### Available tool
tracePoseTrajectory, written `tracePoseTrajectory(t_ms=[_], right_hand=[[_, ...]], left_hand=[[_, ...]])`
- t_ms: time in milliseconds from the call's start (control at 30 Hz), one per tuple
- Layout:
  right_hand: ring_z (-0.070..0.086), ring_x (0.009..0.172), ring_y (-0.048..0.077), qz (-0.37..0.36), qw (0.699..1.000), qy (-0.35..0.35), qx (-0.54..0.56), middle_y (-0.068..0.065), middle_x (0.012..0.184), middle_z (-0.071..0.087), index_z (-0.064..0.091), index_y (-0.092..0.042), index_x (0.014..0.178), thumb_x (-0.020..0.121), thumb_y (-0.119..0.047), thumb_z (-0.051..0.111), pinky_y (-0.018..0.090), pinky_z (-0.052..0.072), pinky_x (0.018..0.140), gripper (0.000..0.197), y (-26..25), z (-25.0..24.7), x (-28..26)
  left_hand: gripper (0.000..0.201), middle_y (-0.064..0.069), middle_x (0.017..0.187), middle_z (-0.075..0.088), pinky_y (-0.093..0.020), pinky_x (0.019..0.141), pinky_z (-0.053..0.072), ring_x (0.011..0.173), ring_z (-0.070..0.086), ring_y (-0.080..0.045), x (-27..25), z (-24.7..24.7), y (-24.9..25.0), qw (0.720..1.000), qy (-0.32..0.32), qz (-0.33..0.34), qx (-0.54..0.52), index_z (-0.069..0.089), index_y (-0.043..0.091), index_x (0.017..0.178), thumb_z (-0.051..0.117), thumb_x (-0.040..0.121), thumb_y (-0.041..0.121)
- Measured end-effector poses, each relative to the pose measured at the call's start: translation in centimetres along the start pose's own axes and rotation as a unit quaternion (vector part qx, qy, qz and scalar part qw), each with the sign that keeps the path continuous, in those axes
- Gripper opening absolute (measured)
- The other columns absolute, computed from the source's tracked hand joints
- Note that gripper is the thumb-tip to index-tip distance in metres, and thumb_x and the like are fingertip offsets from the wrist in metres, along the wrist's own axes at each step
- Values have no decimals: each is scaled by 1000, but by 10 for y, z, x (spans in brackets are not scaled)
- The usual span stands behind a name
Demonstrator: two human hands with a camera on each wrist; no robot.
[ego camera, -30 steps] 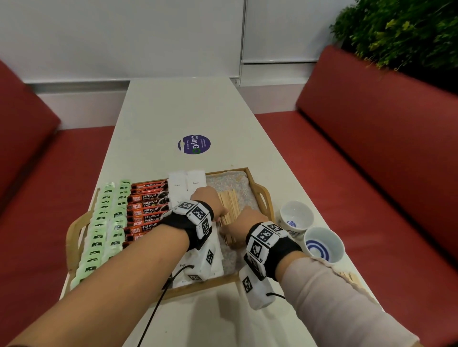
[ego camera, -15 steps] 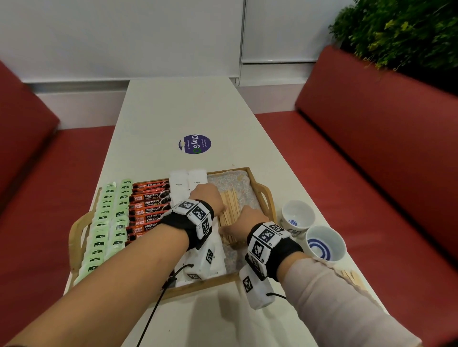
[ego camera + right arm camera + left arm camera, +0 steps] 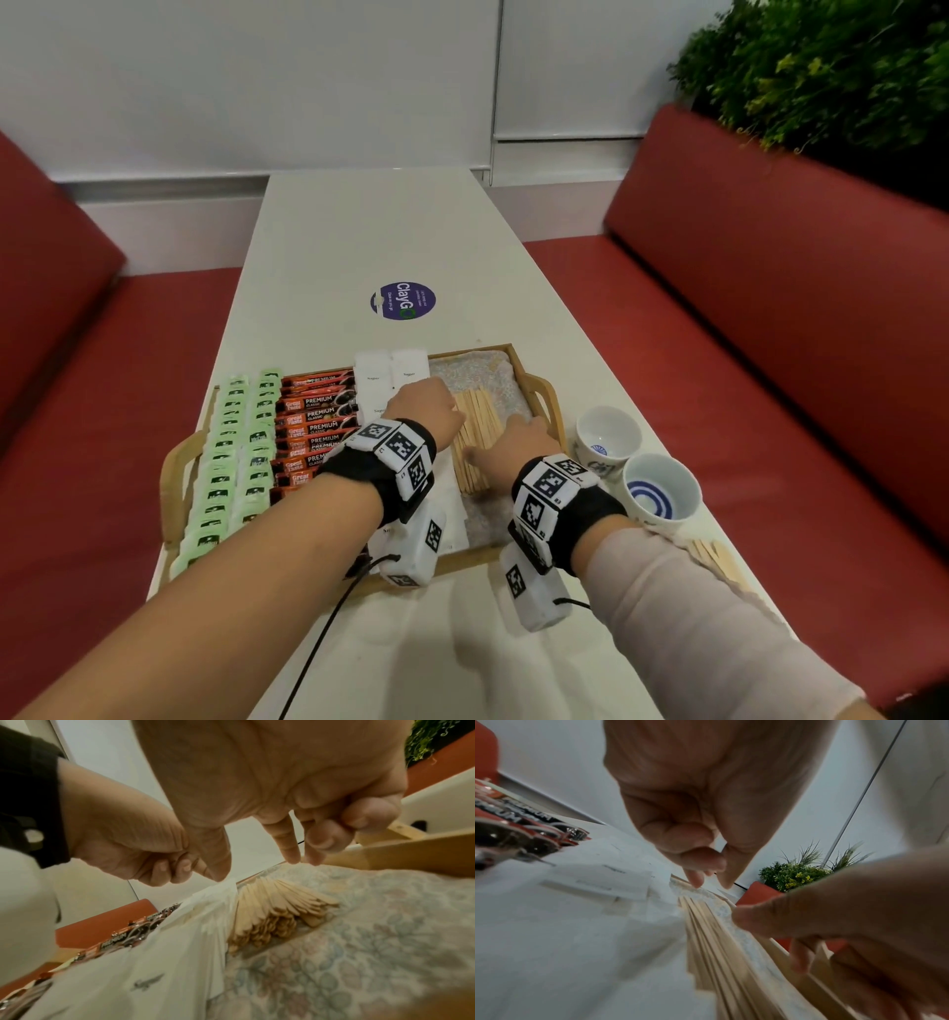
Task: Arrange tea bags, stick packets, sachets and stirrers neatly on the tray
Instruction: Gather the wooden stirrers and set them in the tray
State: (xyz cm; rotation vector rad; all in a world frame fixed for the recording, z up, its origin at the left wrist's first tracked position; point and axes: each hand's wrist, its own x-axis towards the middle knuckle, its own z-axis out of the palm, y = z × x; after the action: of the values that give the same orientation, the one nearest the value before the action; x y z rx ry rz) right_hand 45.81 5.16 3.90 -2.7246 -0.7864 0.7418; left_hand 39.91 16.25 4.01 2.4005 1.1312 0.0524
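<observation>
A wooden tray (image 3: 540, 391) holds rows of green tea bags (image 3: 226, 462), red stick packets (image 3: 318, 416), white sachets (image 3: 390, 375) and a fanned bundle of wooden stirrers (image 3: 480, 421). My left hand (image 3: 429, 406) hovers at the stirrers' left edge; in the left wrist view, the left hand (image 3: 711, 882) has its fingers curled and holds nothing. My right hand (image 3: 516, 444) sits at their right side; the right wrist view shows the right hand (image 3: 254, 869) with thumb and two fingers pointing down over the stirrers (image 3: 282, 902), gripping nothing.
Two small white cups (image 3: 608, 437) (image 3: 662, 493) stand right of the tray. A few loose stirrers (image 3: 719, 557) lie on the table by my right forearm. A round purple sticker (image 3: 403, 301) is farther up the table. Red benches flank both sides.
My right hand has slid a little forward along the stirrers. My left hand has barely moved.
</observation>
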Motion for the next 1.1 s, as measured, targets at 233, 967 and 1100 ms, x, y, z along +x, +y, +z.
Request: tracePoseTrajectory(t_ms=[233, 967, 1100], right_hand=[[62, 82, 20, -95, 989, 77, 87, 1, 90, 65, 60, -18, 94, 84, -42, 53, 29, 51, 68, 27, 12, -12, -41], [38, 126, 31, 121, 978, 127, 116, 11, 136, 40, 39, -11, 135, 86, -32, 56, 42, 38, 102, 56, 195, -12, -106], [36, 129, 33, 176, 974, 94, 107, 13, 140, 38, 33, -7, 137, 84, -27, 59, 39, 33, 104, 62, 207, 0, -106]], left_hand=[[44, -15, 108, 61, -37, 78, 43, 98, 58, -32, -37, 7, 20, 997, 29, -15, -77, 50, 5, 114, 40, 97, 45], [29, -14, 100, 66, -35, 78, 55, 92, 66, -29, -153, 77, 106, 964, -200, -36, -170, 58, 2, 104, 53, 89, 27], [35, -15, 108, 66, -40, 84, 56, 96, 67, -30, -155, 100, 111, 948, -241, -78, -192, 55, 1, 116, 53, 89, 23]])
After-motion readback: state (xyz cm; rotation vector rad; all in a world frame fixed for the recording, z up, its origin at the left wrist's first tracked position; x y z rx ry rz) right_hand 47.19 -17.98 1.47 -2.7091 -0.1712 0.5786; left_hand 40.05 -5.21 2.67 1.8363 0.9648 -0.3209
